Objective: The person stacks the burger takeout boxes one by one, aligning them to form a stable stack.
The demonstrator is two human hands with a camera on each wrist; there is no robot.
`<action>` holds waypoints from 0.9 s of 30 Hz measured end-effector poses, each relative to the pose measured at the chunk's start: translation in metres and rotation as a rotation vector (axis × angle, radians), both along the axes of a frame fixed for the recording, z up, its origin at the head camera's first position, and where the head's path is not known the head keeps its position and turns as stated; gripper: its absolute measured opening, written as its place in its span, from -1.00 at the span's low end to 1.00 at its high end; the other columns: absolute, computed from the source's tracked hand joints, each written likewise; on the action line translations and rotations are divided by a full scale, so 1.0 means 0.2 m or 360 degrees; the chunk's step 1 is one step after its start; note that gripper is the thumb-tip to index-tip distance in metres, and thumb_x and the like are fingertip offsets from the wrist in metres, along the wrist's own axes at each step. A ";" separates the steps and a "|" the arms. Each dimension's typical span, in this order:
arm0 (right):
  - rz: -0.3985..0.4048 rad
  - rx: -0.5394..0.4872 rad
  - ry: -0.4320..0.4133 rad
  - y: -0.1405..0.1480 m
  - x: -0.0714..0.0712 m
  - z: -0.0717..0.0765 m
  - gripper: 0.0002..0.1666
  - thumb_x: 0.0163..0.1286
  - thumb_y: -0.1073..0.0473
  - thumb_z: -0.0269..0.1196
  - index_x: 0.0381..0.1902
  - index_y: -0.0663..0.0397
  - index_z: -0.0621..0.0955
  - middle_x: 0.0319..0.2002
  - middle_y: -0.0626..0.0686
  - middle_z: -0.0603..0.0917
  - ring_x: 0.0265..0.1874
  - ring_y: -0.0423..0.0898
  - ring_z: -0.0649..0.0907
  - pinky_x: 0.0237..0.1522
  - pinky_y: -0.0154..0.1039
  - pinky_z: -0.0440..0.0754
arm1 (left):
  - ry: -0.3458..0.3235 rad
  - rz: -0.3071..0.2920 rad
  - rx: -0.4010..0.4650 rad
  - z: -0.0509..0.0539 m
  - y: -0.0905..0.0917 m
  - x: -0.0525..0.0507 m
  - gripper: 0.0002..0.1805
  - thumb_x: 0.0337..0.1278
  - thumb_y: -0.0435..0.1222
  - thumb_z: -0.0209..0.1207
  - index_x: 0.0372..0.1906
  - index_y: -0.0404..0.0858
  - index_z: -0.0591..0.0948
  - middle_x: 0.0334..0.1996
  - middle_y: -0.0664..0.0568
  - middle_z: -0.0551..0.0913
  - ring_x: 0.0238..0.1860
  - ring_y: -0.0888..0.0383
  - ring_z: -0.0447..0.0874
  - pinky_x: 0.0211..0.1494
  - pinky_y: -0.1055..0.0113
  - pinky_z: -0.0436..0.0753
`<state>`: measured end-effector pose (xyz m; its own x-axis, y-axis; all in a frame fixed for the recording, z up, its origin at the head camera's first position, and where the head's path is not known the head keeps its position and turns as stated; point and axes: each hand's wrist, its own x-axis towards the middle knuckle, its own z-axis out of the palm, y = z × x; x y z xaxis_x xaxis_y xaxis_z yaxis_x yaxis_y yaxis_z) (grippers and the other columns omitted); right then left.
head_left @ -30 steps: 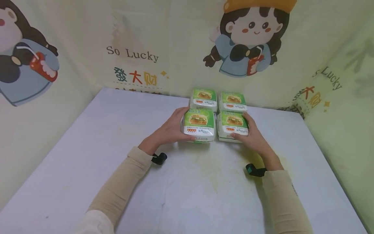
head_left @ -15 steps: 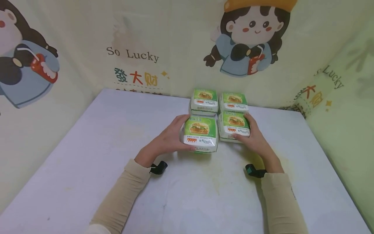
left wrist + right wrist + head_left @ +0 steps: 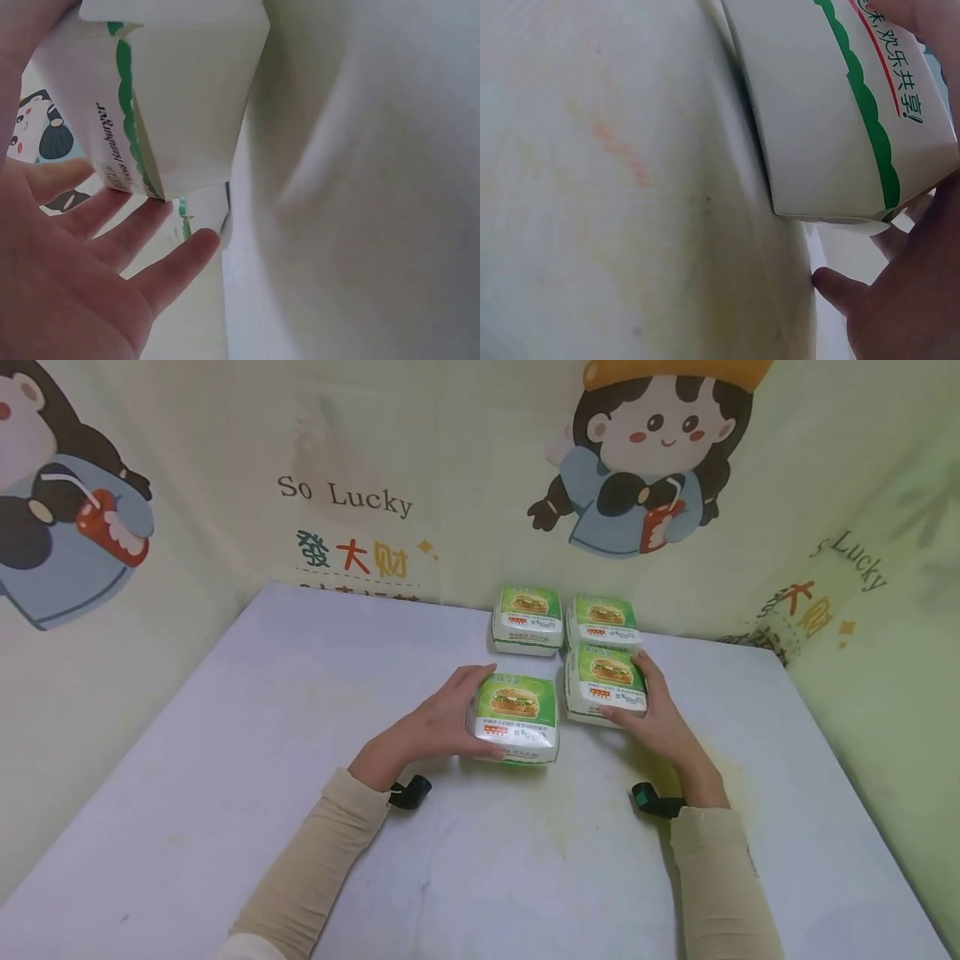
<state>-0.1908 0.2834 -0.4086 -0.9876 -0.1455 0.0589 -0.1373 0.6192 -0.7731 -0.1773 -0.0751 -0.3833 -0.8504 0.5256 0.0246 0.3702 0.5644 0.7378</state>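
Note:
My left hand (image 3: 438, 718) grips a green-and-white paper hamburger box (image 3: 517, 714) by its left side, thumb at the front and fingers behind. In the left wrist view, that box (image 3: 187, 97) shows its white side close to the tabletop; I cannot tell whether it touches. My right hand (image 3: 663, 722) holds a second hamburger box (image 3: 606, 677) from its right side. The right wrist view shows this box (image 3: 817, 112) with a green scalloped border, low against the table. Two similar boxes, back left (image 3: 527, 620) and back right (image 3: 602, 620), stand behind.
The white table (image 3: 480, 860) reaches back to a printed cloth wall (image 3: 465, 468) right behind the rear boxes. More cloth hangs at the left and right sides. Black wrist cameras (image 3: 410, 792) are strapped below both hands.
My left hand has drawn the front left box toward me, opening a gap from the box behind it. My right hand and its box have stayed nearly in place.

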 end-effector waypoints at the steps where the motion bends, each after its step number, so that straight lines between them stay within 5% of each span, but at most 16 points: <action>1: -0.0002 0.0002 -0.0008 0.00 0.00 0.00 0.24 0.27 -0.09 0.37 0.59 -0.20 -0.21 0.61 0.00 -0.29 0.56 0.16 -0.08 0.46 0.39 -0.05 | -0.0012 -0.0002 -0.0007 0.00 0.00 0.00 0.35 -0.35 0.18 0.54 0.58 -0.03 0.00 0.48 0.05 0.11 0.37 0.09 0.26 0.44 0.05 0.37; 16: -0.0028 -0.0015 -0.0003 0.02 0.02 -0.01 0.24 0.27 -0.11 0.36 0.59 -0.17 -0.22 0.58 0.13 -0.11 0.46 0.17 0.09 0.43 0.36 0.08 | -0.0048 -0.0119 0.0027 -0.03 -0.04 -0.01 0.38 -0.29 0.13 0.53 0.59 0.03 -0.13 0.52 0.06 -0.04 0.50 0.10 0.03 0.53 0.02 0.23; 27: -0.0162 -0.0036 0.0055 0.00 0.05 0.01 0.19 0.23 -0.12 0.40 0.57 0.01 -0.06 0.55 0.17 -0.01 0.47 0.19 0.12 0.42 0.37 0.14 | -0.0018 -0.0150 0.0066 -0.02 -0.07 -0.01 0.21 -0.16 0.02 0.50 0.56 -0.11 0.03 0.46 0.05 0.14 0.45 0.08 0.16 0.50 0.02 0.29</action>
